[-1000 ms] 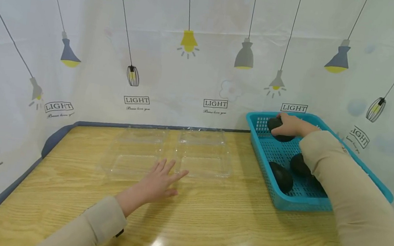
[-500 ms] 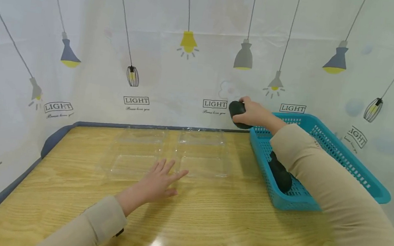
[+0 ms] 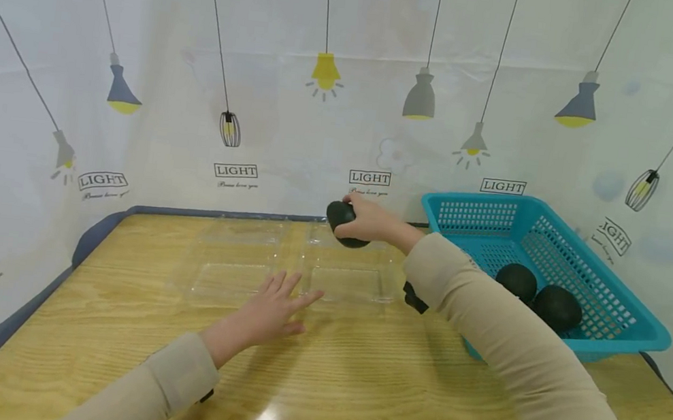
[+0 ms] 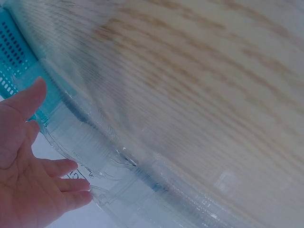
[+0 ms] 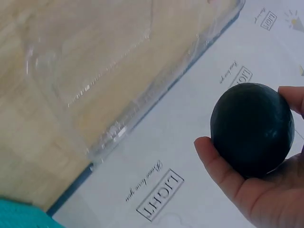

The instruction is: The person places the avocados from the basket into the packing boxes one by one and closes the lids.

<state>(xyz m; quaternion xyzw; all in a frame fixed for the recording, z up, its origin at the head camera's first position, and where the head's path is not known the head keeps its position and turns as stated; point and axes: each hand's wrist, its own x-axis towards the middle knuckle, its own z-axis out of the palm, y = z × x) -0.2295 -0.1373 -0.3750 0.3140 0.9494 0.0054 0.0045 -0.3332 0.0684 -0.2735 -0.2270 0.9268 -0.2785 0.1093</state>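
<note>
A white backdrop [image 3: 278,60] printed with hanging lamps and the word LIGHT stands behind a wooden table [image 3: 348,389] with a pale yellow grain. In front of it, above the table, is a smooth, dark oval fruit [image 3: 339,214], held up at the far side of the clear tray nearer the basket [image 3: 346,283]. The right hand [image 3: 372,220] grips the fruit, its digits bent round opposite sides; the right wrist view shows the fruit between them, with the backdrop behind it. A black strap [image 3: 415,298] shows below the right cuff.

Just beside the first tray, a second clear tray [image 3: 233,278] lies on the table, also see-through, its edges faint. The left hand [image 3: 272,316] is near the front edges of the two trays, fingers straight and spread, the thumb well apart from them in the left wrist view; whether the fingertips touch either tray I cannot tell.

To the right stands a blue perforated basket [image 3: 620,347], partly hidden by the right sleeve [image 3: 518,352]. Inside, two more dark fruits [image 3: 558,308] lie close together near the front. The left sleeve [image 3: 152,382], also beige, crosses the near edge.
</note>
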